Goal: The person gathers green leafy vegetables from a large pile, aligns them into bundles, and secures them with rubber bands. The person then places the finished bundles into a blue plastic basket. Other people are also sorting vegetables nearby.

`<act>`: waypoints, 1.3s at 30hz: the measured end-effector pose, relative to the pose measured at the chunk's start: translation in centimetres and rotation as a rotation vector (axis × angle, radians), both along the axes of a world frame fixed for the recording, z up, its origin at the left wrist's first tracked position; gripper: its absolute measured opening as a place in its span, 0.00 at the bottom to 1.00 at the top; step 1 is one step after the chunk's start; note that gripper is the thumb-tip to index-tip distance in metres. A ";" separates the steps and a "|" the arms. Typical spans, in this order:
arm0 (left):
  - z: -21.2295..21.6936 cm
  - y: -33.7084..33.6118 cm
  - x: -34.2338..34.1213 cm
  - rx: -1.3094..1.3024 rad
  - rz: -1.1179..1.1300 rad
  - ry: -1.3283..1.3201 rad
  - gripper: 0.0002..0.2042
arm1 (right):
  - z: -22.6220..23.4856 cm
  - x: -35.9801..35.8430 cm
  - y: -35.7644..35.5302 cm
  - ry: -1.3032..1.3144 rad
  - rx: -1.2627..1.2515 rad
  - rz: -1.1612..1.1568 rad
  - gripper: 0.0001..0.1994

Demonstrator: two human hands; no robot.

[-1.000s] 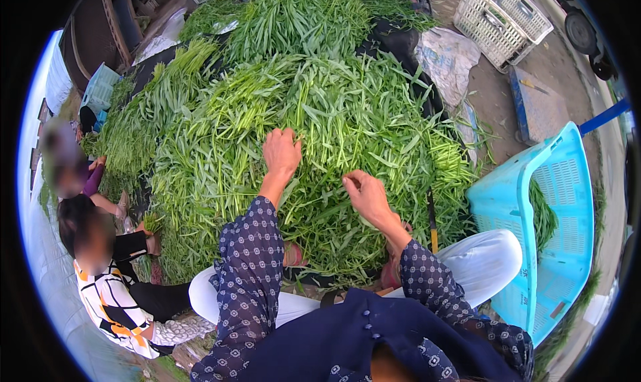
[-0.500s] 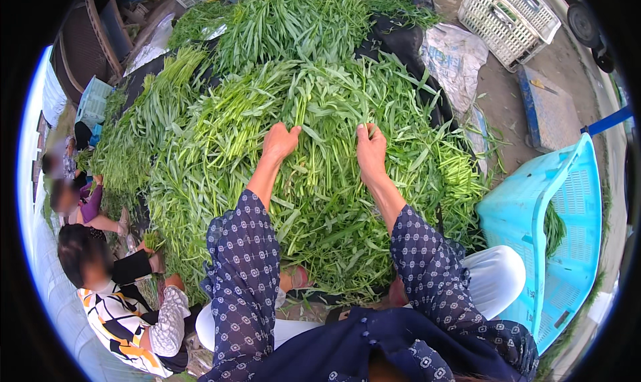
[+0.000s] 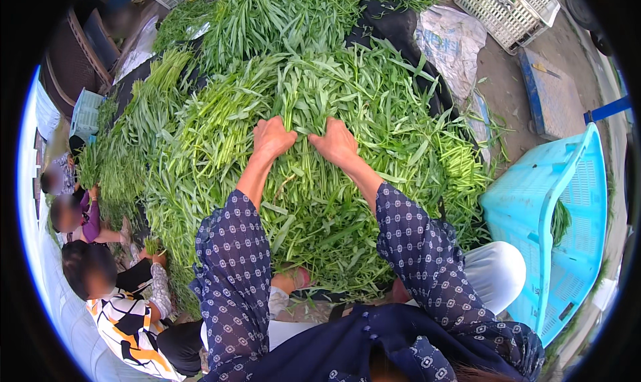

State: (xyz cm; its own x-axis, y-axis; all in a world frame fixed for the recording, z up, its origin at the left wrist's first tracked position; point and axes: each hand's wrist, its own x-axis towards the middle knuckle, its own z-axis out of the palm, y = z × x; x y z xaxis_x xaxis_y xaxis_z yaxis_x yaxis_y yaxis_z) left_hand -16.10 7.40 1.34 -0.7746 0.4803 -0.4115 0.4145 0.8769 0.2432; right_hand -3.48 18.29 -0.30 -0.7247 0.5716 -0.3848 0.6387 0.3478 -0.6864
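A broad heap of water spinach [image 3: 220, 125], with long narrow leaves and pale green stems, spreads before me. My left hand [image 3: 272, 138] is closed round some stems in the middle of the heap. Close to its right, my right hand [image 3: 336, 142] is also closed on stems, its thumb pointing at the left one. Leaves stand up between and beyond both fists. How many stems each holds is hidden under the fingers.
On the right stands a turquoise plastic crate [image 3: 521, 202] with some greens inside. White crates [image 3: 504, 15] and a blue-edged board [image 3: 551, 95] lie farther back. A pale sack [image 3: 451, 38] borders the heap. Along the left, several people sit, one in a patterned top [image 3: 127, 328].
My right hand has moved left, so the two hands are now nearer each other. My left hand has shifted slightly left and away from me. The nearest person's hand at left has moved.
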 end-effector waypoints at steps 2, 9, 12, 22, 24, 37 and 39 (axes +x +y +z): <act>0.0 -0.6 -0.5 0.137 0.025 -0.064 0.20 | 0.4 -0.2 0.2 0.091 -0.034 -0.070 0.27; 1.3 -1.5 -1.1 0.419 0.225 -0.323 0.18 | -0.7 -1.0 3.0 0.413 -0.440 -0.351 0.31; 1.6 -1.1 -0.8 0.325 0.246 -0.254 0.22 | 0.0 -0.9 3.3 0.233 -0.606 -0.298 0.36; -1.7 -3.9 -3.7 0.204 0.091 -0.378 0.20 | -1.1 -0.2 7.6 0.336 -1.151 -0.135 0.12; 0.4 -3.2 -3.3 0.270 0.354 -0.455 0.17 | 0.6 4.9 10.3 0.764 -1.460 -0.260 0.08; 1.1 1.2 1.1 0.085 0.004 0.019 0.19 | -4.2 1.0 1.8 0.304 -1.012 -0.371 0.17; 0.9 1.2 0.5 0.001 0.038 -0.112 0.20 | -4.0 1.1 2.1 0.244 -0.985 -0.382 0.19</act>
State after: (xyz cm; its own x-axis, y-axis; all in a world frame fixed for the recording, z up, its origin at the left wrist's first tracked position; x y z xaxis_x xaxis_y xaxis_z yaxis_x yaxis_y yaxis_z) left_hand -15.64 8.63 2.19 -0.7419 0.4517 -0.4955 0.3509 0.8913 0.2871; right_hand -2.42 20.37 -4.33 -0.6835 0.2951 -0.6676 0.3958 -0.6187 -0.6787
